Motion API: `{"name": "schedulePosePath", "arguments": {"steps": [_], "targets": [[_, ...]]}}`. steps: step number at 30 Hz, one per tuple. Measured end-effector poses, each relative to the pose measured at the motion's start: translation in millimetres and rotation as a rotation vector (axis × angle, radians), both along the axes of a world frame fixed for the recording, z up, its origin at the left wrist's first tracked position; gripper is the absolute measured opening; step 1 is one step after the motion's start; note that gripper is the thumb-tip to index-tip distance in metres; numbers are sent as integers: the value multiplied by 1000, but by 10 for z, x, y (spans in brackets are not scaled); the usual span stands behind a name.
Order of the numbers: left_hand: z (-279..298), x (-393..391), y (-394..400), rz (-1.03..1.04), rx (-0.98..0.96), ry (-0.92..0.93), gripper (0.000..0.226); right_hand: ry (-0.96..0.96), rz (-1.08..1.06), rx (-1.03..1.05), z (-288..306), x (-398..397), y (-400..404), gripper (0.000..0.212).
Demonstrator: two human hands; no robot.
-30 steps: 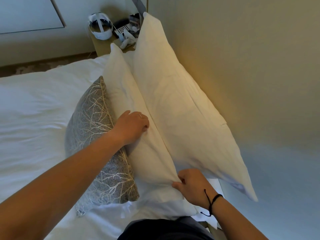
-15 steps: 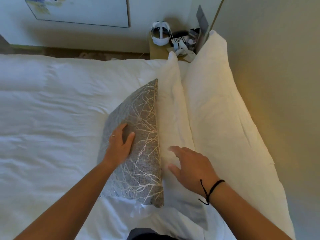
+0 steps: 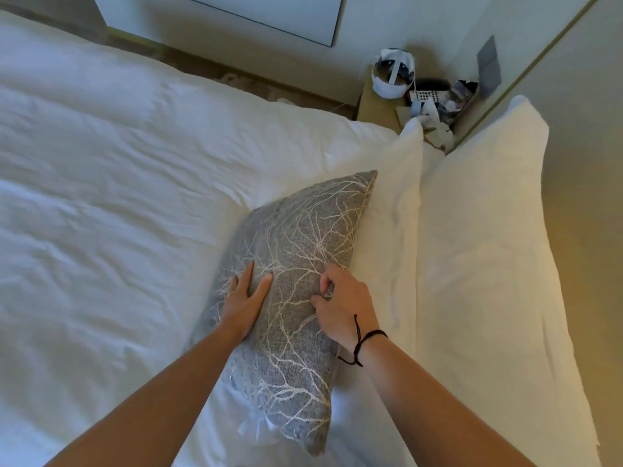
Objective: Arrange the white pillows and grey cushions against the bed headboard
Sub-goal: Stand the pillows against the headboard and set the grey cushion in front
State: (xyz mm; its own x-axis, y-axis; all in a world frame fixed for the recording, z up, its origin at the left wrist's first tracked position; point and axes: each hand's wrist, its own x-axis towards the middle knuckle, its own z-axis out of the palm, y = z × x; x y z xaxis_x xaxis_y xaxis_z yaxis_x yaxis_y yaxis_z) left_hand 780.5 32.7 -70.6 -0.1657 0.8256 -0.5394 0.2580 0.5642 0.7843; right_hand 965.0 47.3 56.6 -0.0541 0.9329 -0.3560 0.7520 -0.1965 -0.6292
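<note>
Our left hand (image 3: 245,299) lies flat and open on the near face of the grey cushion (image 3: 293,298), fingers spread and pressed into the fabric. Our right hand (image 3: 340,299) is curled, its fingertips pinching the cushion cover near the edge that meets the pillow; a dark cord bracelet (image 3: 362,343) circles that wrist. The cushion, patterned with pale branching lines, stands tilted on the bed (image 3: 101,197), leaning against the first white pillow (image 3: 391,237). Behind that pillow, a second, larger white pillow (image 3: 482,264) rests against the headboard (image 3: 583,180). Beyond the pillows, in the corner, a small bedside worktop (image 3: 374,109) carries a white headset (image 3: 392,74) and assorted small items that we cannot identify.
</note>
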Motion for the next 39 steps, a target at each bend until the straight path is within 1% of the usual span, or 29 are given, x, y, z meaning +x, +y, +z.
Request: {"name": "schedulePosePath", "arguments": {"steps": [3,9,12,16,17,20,24,25,27,29,31,33,35,36,38,39], "targets": [[23,199,140,-11,-8,-50,86,30,-38,48,-8,161,90,35],[207,936,393,-171,2,-170,91,29,-83,306,178,810,92,43],[209,1091,506,-205,15,-174,90,-4,-102,358,177,936,77,44],[97,995,503,-174,-46,-87,101,-85,-107,217,55,753,123,38],[98,987,482,-152,-58,-68,101,-97,-118,180,36,725,135,36],[205,989,404,-131,-40,-13,90,-95,-144,129,78,734,106,31],[473,1014,189,-182,73,7,81,-75,-87,146,263,802,-135,19],[551,1044,106,-205,108,26,81,-64,-93,168,306,832,-240,20],[706,1128,-68,-254,162,76,83,-67,-149,214,369,941,-528,29],[829,1209,-228,-285,198,129,88,-150,-210,224,375,1115,-900,40],[916,1258,-335,-294,213,165,96,-246,-263,142,337,1293,-1287,48],[989,1281,-384,-303,205,171,103,-281,-344,4,313,1404,-1624,56],[1049,1285,-397,-314,194,168,108,-221,-416,-99,298,1431,-1861,62],[1083,1290,-412,-325,192,172,109,-173,-432,-138,306,1425,-1956,60],[1142,1306,-468,-351,194,190,112,-84,-427,-174,306,1405,-2114,48],[1173,1319,-517,-371,202,211,115,-76,-411,-173,300,1397,-2182,37]]}}
